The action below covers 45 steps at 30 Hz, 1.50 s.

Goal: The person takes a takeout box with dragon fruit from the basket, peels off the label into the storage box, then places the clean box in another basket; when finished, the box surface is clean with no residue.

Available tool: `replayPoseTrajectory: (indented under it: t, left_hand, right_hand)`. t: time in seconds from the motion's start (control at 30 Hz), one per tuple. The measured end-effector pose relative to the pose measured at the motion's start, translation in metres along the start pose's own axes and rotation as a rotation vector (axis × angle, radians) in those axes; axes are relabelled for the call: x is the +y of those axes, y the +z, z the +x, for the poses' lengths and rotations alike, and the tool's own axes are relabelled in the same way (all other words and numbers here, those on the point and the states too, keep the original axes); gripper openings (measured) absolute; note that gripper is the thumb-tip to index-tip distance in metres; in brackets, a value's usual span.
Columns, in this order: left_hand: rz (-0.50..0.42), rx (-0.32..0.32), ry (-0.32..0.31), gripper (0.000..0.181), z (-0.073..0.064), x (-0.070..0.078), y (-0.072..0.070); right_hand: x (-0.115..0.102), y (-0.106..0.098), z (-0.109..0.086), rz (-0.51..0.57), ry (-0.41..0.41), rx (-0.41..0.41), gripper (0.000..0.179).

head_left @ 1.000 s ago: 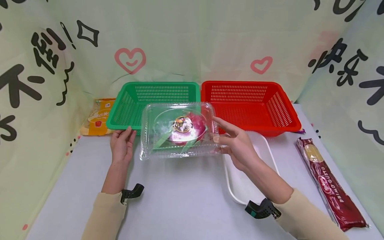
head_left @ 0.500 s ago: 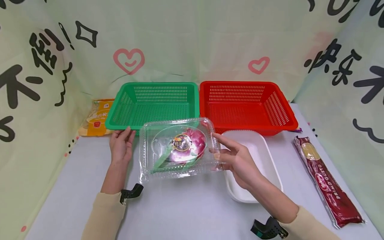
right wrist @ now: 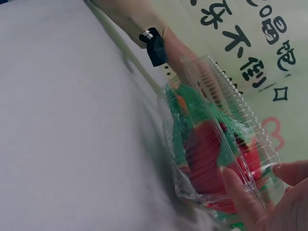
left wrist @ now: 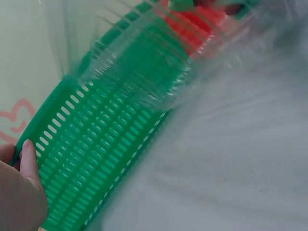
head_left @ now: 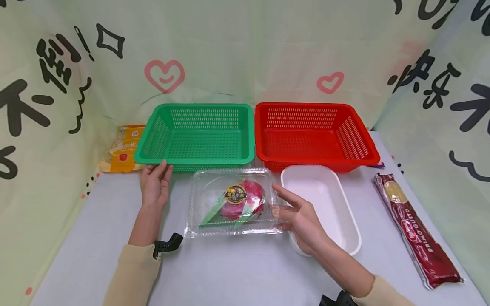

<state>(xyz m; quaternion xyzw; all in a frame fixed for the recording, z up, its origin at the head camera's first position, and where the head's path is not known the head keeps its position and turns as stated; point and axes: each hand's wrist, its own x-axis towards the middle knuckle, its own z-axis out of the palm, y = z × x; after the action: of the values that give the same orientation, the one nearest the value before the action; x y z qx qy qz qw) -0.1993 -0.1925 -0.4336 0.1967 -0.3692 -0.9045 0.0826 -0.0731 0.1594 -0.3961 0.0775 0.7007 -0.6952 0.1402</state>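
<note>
My right hand (head_left: 306, 223) pinches the right end of a clear plastic clamshell box (head_left: 204, 204) in front of the baskets. Inside the box lies a red dragon fruit (head_left: 254, 195) with long green tips; a round black-and-gold sticker shows on the lid. In the right wrist view, the thumb presses the near side of the box (right wrist: 216, 192). Whether its base touches the table cannot be told. My left hand (head_left: 155, 185) grips the near left rim of a green basket (head_left: 210, 144). The left wrist view shows finger and thumb either side of that rim.
A red basket (head_left: 306, 144) stands right of the green one. A white tray (head_left: 340, 212) lies behind my right hand. A maroon packet (head_left: 417, 229) lies along the right table edge; an orange-labelled bag (head_left: 124, 151) sits at the far left. Printed cloth walls enclose the table.
My right hand has lowered the box toward me, away from the front of the baskets, and it now looks more level. The left hand has stayed on the green basket's rim.
</note>
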Motion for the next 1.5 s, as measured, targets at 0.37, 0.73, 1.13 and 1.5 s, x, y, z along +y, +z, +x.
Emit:
replayPoseTrajectory:
  t: [0.37,0.73,1.13,1.5]
  left_hand:
    - [0.007,-0.005,0.003,0.02,0.0,0.0,0.0]
    - [0.029,-0.01,0.015,0.019,0.0,0.001,0.001]
    - [0.057,-0.015,-0.001,0.02,-0.001,0.001,0.0]
    - [0.052,-0.035,-0.024,0.023,-0.002,0.004,-0.001]
  right_hand:
    - [0.007,0.01,0.0,-0.06,-0.035,0.044,0.065]
    - [0.01,0.014,0.004,-0.106,-0.055,-0.058,0.071]
    - [0.002,0.005,0.002,-0.293,-0.084,-0.123,0.078]
    - [0.0,-0.004,-0.001,-0.292,-0.205,-0.08,0.063]
